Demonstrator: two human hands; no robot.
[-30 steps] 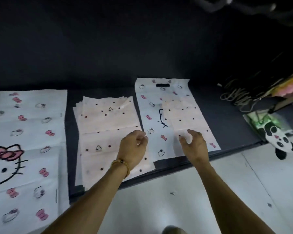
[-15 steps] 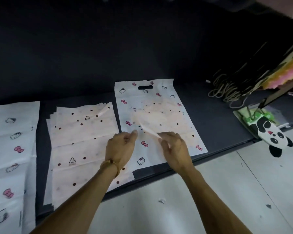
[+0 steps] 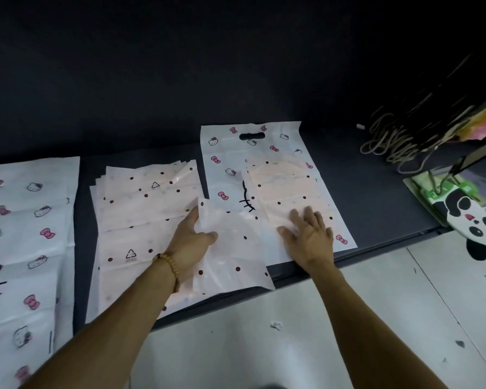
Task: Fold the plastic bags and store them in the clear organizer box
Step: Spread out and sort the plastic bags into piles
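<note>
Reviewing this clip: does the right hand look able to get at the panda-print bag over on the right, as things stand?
Probably yes. The right hand lies flat and holds nothing, pressing the small dotted bags on the cat-print bag. Bare dark mat runs between it and the panda-print bag, with nothing in the way.

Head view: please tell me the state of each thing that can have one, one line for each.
left hand: holds one dotted bag at its edge.
dotted bag: lifted, partly unfolded, between both hands.
right hand: open, fingers flat on the small pile.
small pile: flat on the cat-print bag.
cat-print bag: lying flat, unfolded.
dotted stack: flat, fanned, unfolded.
large cat-print bag: lying flat.
</note>
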